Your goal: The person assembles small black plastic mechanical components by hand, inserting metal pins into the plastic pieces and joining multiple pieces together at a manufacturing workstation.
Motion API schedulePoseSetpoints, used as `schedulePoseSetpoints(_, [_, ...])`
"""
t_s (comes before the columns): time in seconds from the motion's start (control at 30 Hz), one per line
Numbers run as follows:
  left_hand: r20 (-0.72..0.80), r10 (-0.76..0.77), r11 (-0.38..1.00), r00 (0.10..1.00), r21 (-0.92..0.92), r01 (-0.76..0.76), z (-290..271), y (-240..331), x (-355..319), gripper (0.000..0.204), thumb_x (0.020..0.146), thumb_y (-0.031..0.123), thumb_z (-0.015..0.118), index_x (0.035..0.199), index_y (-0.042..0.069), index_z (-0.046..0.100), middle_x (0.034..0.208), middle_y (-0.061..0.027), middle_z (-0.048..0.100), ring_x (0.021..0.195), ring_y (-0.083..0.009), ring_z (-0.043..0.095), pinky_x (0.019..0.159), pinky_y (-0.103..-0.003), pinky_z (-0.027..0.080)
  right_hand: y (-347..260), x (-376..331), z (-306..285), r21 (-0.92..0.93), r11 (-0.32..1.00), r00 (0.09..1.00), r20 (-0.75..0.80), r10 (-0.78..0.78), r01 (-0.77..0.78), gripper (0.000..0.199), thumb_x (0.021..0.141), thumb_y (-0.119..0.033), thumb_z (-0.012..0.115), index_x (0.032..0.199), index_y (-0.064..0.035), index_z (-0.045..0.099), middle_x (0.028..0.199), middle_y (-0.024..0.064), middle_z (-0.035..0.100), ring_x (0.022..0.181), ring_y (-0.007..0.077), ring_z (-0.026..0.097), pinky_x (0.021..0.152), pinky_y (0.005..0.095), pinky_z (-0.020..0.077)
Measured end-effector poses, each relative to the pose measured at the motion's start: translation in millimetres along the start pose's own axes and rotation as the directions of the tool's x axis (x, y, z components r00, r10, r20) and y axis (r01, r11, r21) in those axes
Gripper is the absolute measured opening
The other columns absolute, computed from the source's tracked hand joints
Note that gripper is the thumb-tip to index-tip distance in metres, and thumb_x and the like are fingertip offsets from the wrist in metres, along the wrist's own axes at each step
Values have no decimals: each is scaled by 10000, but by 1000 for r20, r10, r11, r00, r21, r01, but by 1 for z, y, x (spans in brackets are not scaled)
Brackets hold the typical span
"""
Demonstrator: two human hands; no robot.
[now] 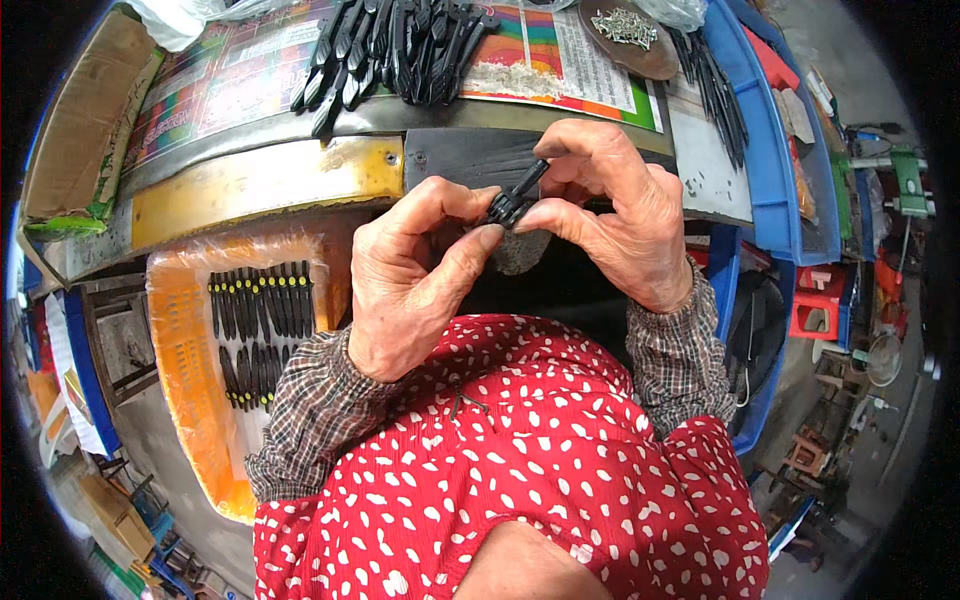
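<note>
Over the table's front edge, my left hand [410, 270] and my right hand [622, 215] meet at a small black jointed piece [510, 207]. My left thumb and fingers pinch its thicker lower end. At the other end, my right thumb and index finger hold a narrow black arm that slants up to the right. The fingertips cover part of the piece, so its exact kind is unclear. Beyond my hands, a heap of long black handle-like parts [395, 50] lies on the table. A round brown dish [655, 62] holds small silvery metal pins or screws [625, 28].
Thin black strips [712, 95] lie at the table's right end, beside a blue bin [775, 170]. Below left, an orange basket [185, 400] lined with clear plastic holds rows of black pieces [262, 302], some with yellow dots. A cardboard box [90, 110] stands far left.
</note>
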State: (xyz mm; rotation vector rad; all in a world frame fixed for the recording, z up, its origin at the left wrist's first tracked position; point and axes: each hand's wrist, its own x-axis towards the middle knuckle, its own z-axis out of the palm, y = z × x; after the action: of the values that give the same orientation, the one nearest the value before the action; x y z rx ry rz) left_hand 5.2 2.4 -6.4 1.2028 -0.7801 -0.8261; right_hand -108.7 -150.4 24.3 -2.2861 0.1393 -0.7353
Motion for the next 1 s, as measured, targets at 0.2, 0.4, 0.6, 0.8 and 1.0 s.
schedulePoseSetpoints(0.2, [-15,-53,994,999,-96,51,0,-1,-1,157,873,29,596,1023,-12,577,772,-18,596,559,-20,439,469,-173,336,1,2,3,-35,998,998,-1,-61,61,435,675,-62,751,1047,-38,528,773,79,590,679,189,635,588,293,501])
schedulePoseSetpoints(0.4, [-36,-19,1000,999,-5,19,0,-2,-3,154,867,3,593,1019,-12,580,772,-17,597,564,-20,438,473,-173,336,-2,3,2,-59,996,997,37,-69,71,438,670,-62,743,1051,-30,530,818,103,602,709,225,643,598,309,511])
schedulePoseSetpoints(0.6, [-51,93,967,994,242,-78,-2,-1,-2,143,860,-9,599,1002,-8,592,767,-6,587,566,-14,438,474,-172,342,2,4,3,-188,961,979,76,-190,202,451,671,-74,740,1063,-11,527,886,115,613,744,262,645,610,327,515])
schedulePoseSetpoints(0.8, [-18,-124,984,992,-131,121,-2,2,-1,95,857,-25,585,952,-21,583,769,13,587,615,-1,462,510,-165,374,0,3,5,-82,993,995,38,-87,90,440,677,-74,739,1058,-28,524,827,103,597,690,237,631,584,316,502])
schedulePoseSetpoints(1.0, [-13,-73,991,997,-117,71,-2,-2,-1,157,876,32,595,1025,-2,562,812,-47,619,557,-21,447,456,-167,325,1,1,5,-25,1000,999,46,-14,15,435,717,-94,759,1078,-23,527,783,38,607,676,64,591,578,201,499])
